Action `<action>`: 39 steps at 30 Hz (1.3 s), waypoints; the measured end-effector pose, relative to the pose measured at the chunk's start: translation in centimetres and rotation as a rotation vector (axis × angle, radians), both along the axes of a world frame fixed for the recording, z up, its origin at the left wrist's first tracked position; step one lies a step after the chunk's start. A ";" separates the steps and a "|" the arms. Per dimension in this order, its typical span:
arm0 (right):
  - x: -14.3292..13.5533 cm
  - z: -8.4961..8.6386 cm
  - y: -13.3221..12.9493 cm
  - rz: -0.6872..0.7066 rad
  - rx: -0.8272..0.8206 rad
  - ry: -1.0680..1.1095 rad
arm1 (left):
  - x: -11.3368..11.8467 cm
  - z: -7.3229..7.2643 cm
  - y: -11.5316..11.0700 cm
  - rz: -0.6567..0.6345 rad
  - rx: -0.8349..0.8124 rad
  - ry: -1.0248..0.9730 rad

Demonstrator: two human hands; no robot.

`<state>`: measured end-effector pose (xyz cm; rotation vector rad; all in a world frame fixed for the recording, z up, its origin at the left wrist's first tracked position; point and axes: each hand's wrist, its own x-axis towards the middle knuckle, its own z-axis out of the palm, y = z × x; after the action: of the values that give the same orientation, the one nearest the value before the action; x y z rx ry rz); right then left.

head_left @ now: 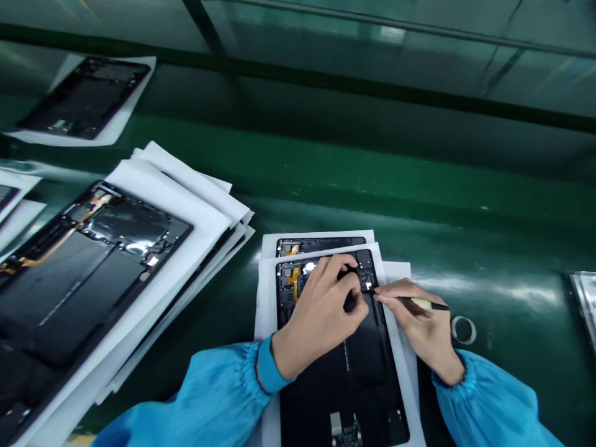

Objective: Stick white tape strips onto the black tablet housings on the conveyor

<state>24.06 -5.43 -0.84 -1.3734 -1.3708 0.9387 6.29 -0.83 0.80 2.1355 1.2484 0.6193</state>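
The right hand is holding a slim tool by an opened tablet while the left hand is curling over it.

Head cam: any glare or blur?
Head view: pale glare streaks the green table beyond the right hand; bright reflections on the left tablet; it and the far tablet look soft; the hands look crisper.

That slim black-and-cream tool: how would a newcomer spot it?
On the green table, find the flat black device beneath the left hand. Near its upper right, the bare right hand holds the tool. Unlike the pale ring nearby, it's straight.
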 end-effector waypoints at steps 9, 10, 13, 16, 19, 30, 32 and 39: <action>1.2 -0.5 -1.0 -0.044 -0.003 -0.064 | -0.1 0.1 0.0 0.001 0.000 -0.017; 1.1 -0.5 -1.0 -0.056 -0.007 -0.063 | -0.2 0.1 0.0 0.002 -0.008 -0.022; 0.9 -0.3 -0.9 -0.101 0.007 -0.066 | -0.3 0.1 0.2 -0.006 -0.029 -0.029; 0.7 -0.2 -0.8 -0.121 0.019 -0.071 | -0.2 0.3 0.3 -0.009 -0.047 -0.040; 0.6 -0.1 -0.7 -0.170 0.006 -0.082 | -0.2 0.5 0.5 0.014 -0.085 -0.060; 0.0 4.0 0.5 -0.065 0.013 -0.290 | -0.7 0.8 1.2 -0.006 -0.194 -0.151; -1.1 4.6 0.9 0.059 0.001 -0.461 | -1.7 1.7 0.4 0.019 -0.188 -0.239; -4.6 2.8 2.5 0.338 -0.031 -0.796 | -6.7 1.9 -7.5 0.189 -0.255 -0.247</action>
<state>19.41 -2.90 1.91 -1.6530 -2.2423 0.6286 -0.44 -8.31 2.74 1.6916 1.3207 0.7362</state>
